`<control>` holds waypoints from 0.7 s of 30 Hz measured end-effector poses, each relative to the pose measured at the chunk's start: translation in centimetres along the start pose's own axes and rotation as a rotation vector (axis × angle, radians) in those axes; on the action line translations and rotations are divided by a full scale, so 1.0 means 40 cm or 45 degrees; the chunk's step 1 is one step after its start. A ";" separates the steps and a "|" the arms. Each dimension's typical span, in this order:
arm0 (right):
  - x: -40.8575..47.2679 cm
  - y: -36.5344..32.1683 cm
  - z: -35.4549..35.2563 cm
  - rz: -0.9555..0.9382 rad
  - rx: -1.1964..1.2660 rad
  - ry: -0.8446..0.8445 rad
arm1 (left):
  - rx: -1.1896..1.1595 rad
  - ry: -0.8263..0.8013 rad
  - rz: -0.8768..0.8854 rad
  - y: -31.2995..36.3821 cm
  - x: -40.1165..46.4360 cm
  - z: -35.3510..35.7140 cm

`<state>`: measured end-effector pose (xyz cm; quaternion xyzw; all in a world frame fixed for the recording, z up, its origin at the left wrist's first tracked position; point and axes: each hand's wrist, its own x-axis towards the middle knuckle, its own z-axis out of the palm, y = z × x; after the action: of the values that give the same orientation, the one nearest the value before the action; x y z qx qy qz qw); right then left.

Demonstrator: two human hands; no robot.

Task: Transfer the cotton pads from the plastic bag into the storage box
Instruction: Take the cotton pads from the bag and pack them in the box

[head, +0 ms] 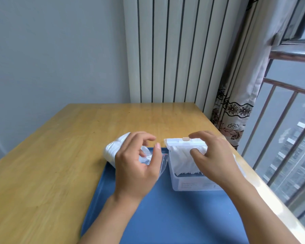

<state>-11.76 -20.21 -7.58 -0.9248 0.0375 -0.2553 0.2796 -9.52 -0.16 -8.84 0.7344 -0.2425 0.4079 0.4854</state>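
A: Nearest the lens, the blue mat [165, 217] is crossed by two bare forearms. Where are the cotton pads [183, 161] found?

B: A stack is seen already standing in the clear storage box [192, 184], on the mat's right part; more white pads are left in the plastic bag [113, 150], which lies just beside the box, half on the mat, half on the wooden table [51, 155].

A: How are the hands held?

B: The bag's crumpled open end is held loosely by the left hand [137, 166], fingers curled, thumb raised. The pads in the box are pressed or pinched at their top by the right hand [213, 155]; which cannot be told, though the fingers are bent over the stack.

A: How would the pads be expected to handle?

B: They are judged light, soft and easily scattered, so a stack is best squeezed gently from both faces. The bag film is judged slippery
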 end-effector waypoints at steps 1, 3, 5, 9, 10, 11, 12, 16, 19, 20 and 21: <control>-0.001 0.006 0.002 -0.042 -0.016 -0.118 | 0.065 -0.010 -0.026 -0.018 0.000 0.003; -0.007 0.006 0.007 -0.131 -0.023 -0.397 | 0.153 -0.096 -0.097 -0.047 -0.004 0.008; -0.016 0.004 0.019 -0.202 -0.131 -0.650 | 0.265 -0.189 -0.180 -0.070 -0.001 0.005; -0.025 -0.001 0.032 -0.218 -0.394 -0.843 | 0.648 -0.329 -0.405 -0.145 0.017 -0.031; -0.025 -0.002 0.035 -0.214 -0.429 -0.858 | 0.714 -0.386 -0.505 -0.161 0.021 -0.041; -0.026 -0.003 0.037 -0.215 -0.450 -0.869 | 0.743 -0.440 -0.610 -0.174 0.022 -0.049; -0.028 -0.005 0.036 -0.215 -0.447 -0.866 | 0.724 -0.479 -0.706 -0.182 0.023 -0.053; -0.027 -0.015 0.030 -0.199 -0.077 -0.576 | 0.394 -0.453 -0.944 -0.183 0.022 -0.047; -0.015 -0.004 0.024 -0.224 -0.009 -0.085 | 0.385 -0.443 -0.947 -0.177 0.021 -0.046; -0.009 0.000 0.020 -0.219 -0.036 -0.030 | 0.376 -0.455 -0.944 -0.174 0.021 -0.046; -0.008 0.000 0.019 -0.203 -0.044 -0.072 | 0.356 -0.473 -0.946 -0.175 0.020 -0.048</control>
<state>-11.65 -19.77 -8.29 -0.9363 -0.0399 -0.2498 0.2435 -4.51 4.52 -11.41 0.8913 0.0126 0.0954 0.4432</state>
